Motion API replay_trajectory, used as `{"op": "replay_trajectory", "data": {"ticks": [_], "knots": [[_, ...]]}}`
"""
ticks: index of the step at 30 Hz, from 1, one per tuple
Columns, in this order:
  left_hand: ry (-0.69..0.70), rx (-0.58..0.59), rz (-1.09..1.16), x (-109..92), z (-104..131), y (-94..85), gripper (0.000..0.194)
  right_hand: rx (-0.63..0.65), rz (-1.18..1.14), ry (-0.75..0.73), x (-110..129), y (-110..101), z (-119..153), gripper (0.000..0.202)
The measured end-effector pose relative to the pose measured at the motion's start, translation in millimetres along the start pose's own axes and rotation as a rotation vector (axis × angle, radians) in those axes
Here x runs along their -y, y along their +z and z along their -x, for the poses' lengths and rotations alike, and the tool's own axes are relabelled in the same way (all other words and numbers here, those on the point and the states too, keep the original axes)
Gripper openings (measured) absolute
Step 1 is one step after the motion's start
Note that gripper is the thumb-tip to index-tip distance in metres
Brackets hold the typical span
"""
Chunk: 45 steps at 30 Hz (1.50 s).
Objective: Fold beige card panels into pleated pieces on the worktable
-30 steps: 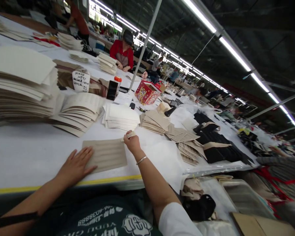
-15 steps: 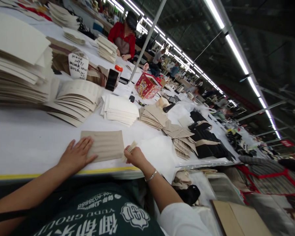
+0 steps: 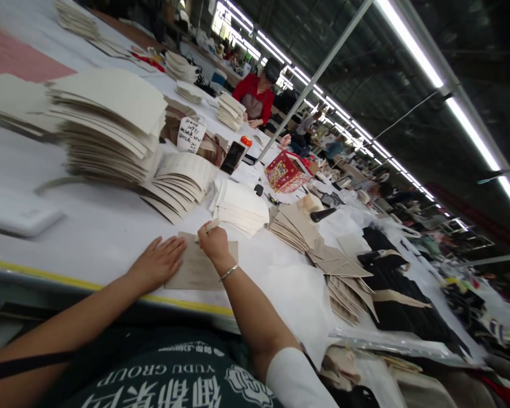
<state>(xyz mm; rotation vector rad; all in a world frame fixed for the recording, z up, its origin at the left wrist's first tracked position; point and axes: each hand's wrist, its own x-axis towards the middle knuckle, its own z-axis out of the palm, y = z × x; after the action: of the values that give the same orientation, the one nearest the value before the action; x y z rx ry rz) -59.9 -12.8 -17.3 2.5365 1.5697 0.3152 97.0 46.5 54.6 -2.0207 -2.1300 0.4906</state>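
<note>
A flat beige panel (image 3: 199, 266) lies on the white table near its front edge. My left hand (image 3: 159, 263) rests palm down with fingers spread, its fingertips on the panel's left side. Over the panel's upper part is my right hand (image 3: 215, 241), closed around a small pale strip (image 3: 212, 225) that sticks out above the fingers. The far end of the strip and whatever is under my right hand are hidden. Just beyond lies a stack of white pieces (image 3: 242, 208).
Tall cream stacks (image 3: 106, 113) stand at the left, with a white flat device (image 3: 21, 218) before them. Beige piles (image 3: 293, 224) and black fabric (image 3: 395, 283) lie right. Farther back are a phone (image 3: 233, 157), a red box (image 3: 287, 170), a pole and a person in red (image 3: 255, 96).
My right hand has moved from the panel's right edge to over its upper middle, still with the strip. The camera view has shifted left, and more of the table's left side shows.
</note>
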Motion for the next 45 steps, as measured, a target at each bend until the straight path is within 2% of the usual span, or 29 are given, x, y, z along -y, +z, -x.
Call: {"op": "replay_trajectory", "data": {"ticks": [2,4,9,11,14,19,21,23,27,30,32,34,37,39,41,43,45], "knots": [[-0.007,0.005,-0.003,-1,0,-0.3,0.048,-0.035,0.08,-0.008,7,2,0,0.033],[-0.009,0.011,0.001,-2,-1,-0.7,0.048,-0.03,0.108,-0.035,7,4,13,0.029],[-0.006,0.011,0.033,-3,0,-0.4,0.048,0.013,0.043,-0.14,-7,17,83,0.025],[-0.001,0.008,0.051,-3,0,0.1,0.048,0.022,-0.022,-0.137,-11,22,100,0.024],[0.007,0.009,0.038,-3,0,-0.1,0.049,0.025,-0.003,-0.113,-8,21,90,0.025],[-0.002,0.033,0.027,-4,-1,-2.7,0.049,-0.044,0.093,-0.034,2,12,32,0.031],[-0.004,0.036,0.032,-5,-1,-3.1,0.05,-0.024,0.091,-0.032,3,12,33,0.03],[-0.006,0.03,0.038,-5,-1,-2.8,0.05,0.005,0.043,-0.06,0,15,56,0.028],[-0.009,0.038,0.047,-2,-1,-1.9,0.049,0.056,-0.116,-0.104,-14,24,127,0.024],[-0.02,0.066,0.01,-3,-5,-6.6,0.048,0.118,-0.394,-0.004,-39,25,160,0.025],[-0.01,0.072,-0.043,-15,-12,-13.0,0.047,0.062,-0.569,0.122,-65,18,168,0.028],[0.031,0.073,-0.066,-41,-22,-18.5,0.048,-0.098,-0.607,0.234,-96,7,170,0.031],[0.114,0.128,0.017,-99,-41,-16.8,0.05,-0.312,-0.389,0.25,-136,-8,170,0.029],[0.134,0.189,0.063,-137,-54,-7.6,0.056,-0.347,-0.198,0.208,-152,-14,169,0.027],[0.126,0.247,0.075,-163,-65,4.7,0.06,-0.337,-0.102,0.19,-161,-16,169,0.026],[0.177,0.273,0.063,-169,-71,15.0,0.057,-0.316,-0.118,0.197,-167,-17,169,0.024],[0.306,0.294,0.06,-158,-68,18.6,0.052,-0.25,-0.211,0.214,-175,-20,171,0.021]]}}
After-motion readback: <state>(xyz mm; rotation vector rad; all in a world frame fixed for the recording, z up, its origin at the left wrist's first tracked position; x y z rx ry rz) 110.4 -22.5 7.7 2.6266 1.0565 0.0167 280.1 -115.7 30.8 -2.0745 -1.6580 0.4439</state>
